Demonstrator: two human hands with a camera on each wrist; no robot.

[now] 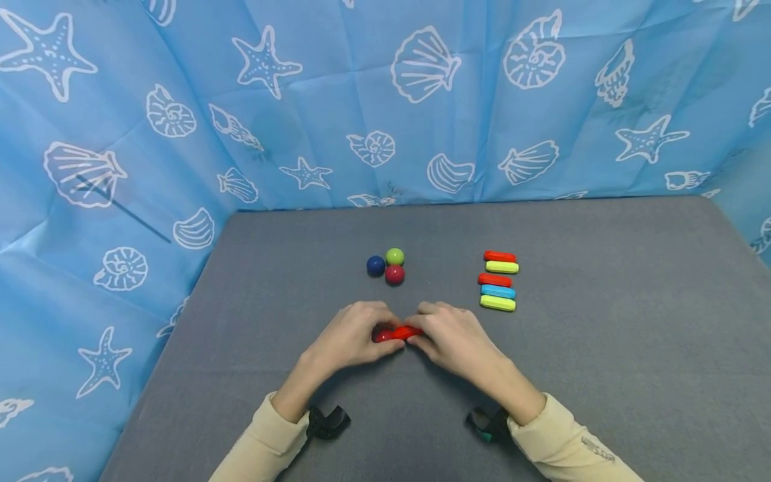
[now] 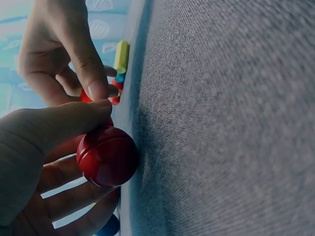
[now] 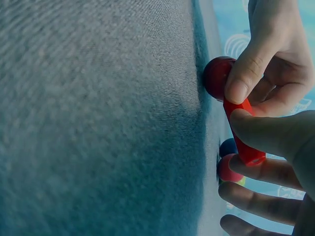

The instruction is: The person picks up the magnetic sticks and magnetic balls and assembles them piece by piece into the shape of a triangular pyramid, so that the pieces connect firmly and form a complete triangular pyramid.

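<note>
At mid-table, my left hand [image 1: 359, 333] and right hand [image 1: 456, 337] meet over a short, faceted red stick [image 1: 405, 333]. A shiny dark red ball [image 2: 109, 158] with a seam line sits at the stick's left end, close over the grey cloth. My left thumb and fingers pinch the stick right beside the ball, with the other fingers spread behind it in the left wrist view. My right thumb and fingers grip the stick's other half, its bare end [image 3: 254, 158] poking out past the thumb in the right wrist view.
Beyond my hands a blue ball [image 1: 376, 266], a green ball [image 1: 395, 256] and a red ball [image 1: 394, 274] lie clustered. To their right lie several sticks, among them a blue stick [image 1: 498, 292] and a yellow-green stick [image 1: 498, 303]. A patterned blue curtain [image 1: 337, 107] borders the grey table [image 1: 602, 321].
</note>
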